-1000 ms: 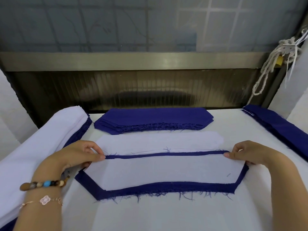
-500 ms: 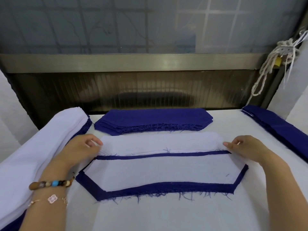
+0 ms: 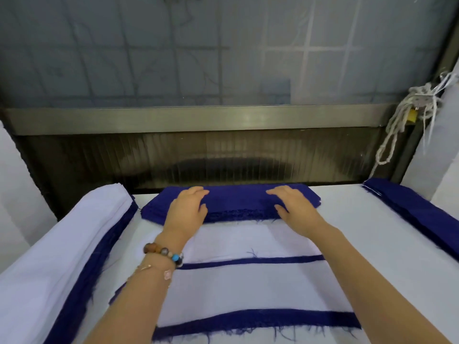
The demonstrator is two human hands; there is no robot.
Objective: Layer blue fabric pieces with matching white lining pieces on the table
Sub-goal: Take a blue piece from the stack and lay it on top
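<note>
Two layered sets lie nearest the person on the table point(image 3: 360, 224). A blue fabric piece point(image 3: 258, 317), frayed along its near edge, carries a white lining piece point(image 3: 248, 286). Just beyond it a second lining piece point(image 3: 248, 240) covers another blue one, of which only a thin strip shows. Both sets run left to right.

Both forearms reach over them; a beaded bracelet point(image 3: 164, 252) sits on the left wrist. Farther out, the left hand point(image 3: 188, 207) and right hand point(image 3: 293, 207) rest on the stack of blue fabric pieces point(image 3: 236, 202), fingers stretched flat over its top and thumbs near its frayed near edge. Neither hand pinches or curls round anything. The stack lies directly under both palms, its long axis across the table and its frayed edge facing the person.

A pile of white lining point(image 3: 62, 244) lies along the left side and a blue pile point(image 3: 409, 209) along the right. Behind them hangs a knotted rope point(image 3: 397, 125).
</note>
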